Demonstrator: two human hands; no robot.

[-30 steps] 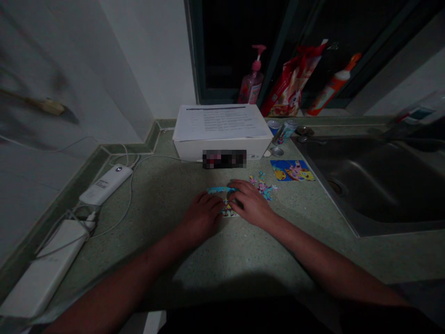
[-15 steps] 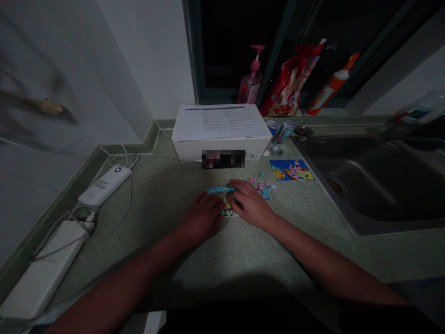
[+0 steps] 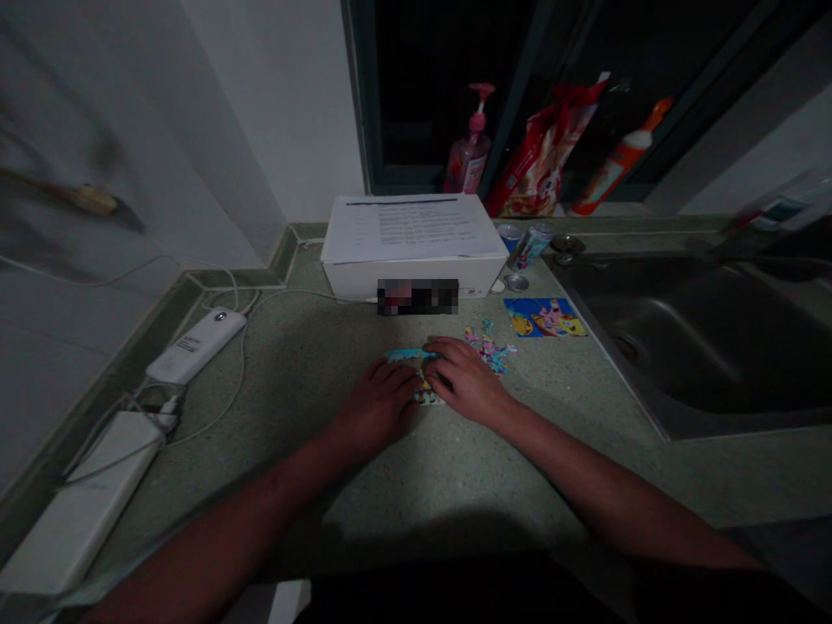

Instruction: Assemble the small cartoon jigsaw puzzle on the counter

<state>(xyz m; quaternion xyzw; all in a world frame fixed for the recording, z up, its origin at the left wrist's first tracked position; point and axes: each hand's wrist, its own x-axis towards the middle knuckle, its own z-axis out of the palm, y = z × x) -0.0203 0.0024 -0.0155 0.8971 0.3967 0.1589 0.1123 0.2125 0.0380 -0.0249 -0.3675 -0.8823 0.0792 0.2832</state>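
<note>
A partly assembled jigsaw puzzle [image 3: 427, 398] lies flat on the counter, with a blue strip along its far edge and yellow, green and white parts nearer me. My left hand [image 3: 383, 397] rests over its left side, fingers stretched forward and lying on it. From the right, my right hand [image 3: 469, 379] reaches over the puzzle, its bent fingers spread with a dark gap near the thumb. No piece shows in either hand. Both hands cover much of the puzzle's middle. Loose puzzle pieces [image 3: 492, 354] lie in a small heap just beyond my right hand.
A cartoon picture card [image 3: 546, 318] lies by the steel sink [image 3: 728, 338]. Behind the puzzle stands a white box [image 3: 416, 234] with a printed sheet on top. Cans [image 3: 531, 247] are beside it. A white power bank [image 3: 197, 345] and cables lie left.
The fingers of my right hand have shifted very slightly over the puzzle. My left hand, the loose pieces and the card stay in place.
</note>
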